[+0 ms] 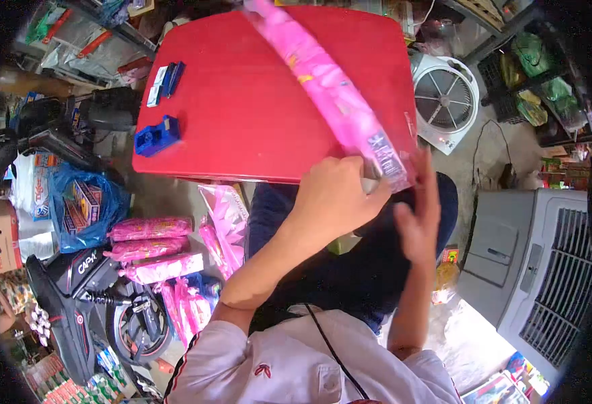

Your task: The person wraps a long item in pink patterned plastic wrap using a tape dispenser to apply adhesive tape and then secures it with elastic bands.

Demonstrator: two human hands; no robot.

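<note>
A long, narrow pink plastic package (pixel 332 89) lies slantwise over the red table, its far end past the table's back edge. Its near end carries a dark printed label and clear wrap. My left hand (pixel 342 194) is closed on that near end, thumb beside the label. Just to the right of it, my right hand (pixel 420 210) is blurred, with fingers stretched out and thumb apart, close to the clear wrap. On the table's left side sit a blue tape dispenser (pixel 157 136) and a blue stapler (pixel 173 79) beside a small white box (pixel 156 87).
The red table (pixel 242 108) stands before my knees. Pink packages (pixel 151 229) are piled on the floor at left, near a blue bag (pixel 87 209) and a black motorbike (pixel 80 316). At right are a white fan (pixel 444 101) and a grey air cooler (pixel 532 269).
</note>
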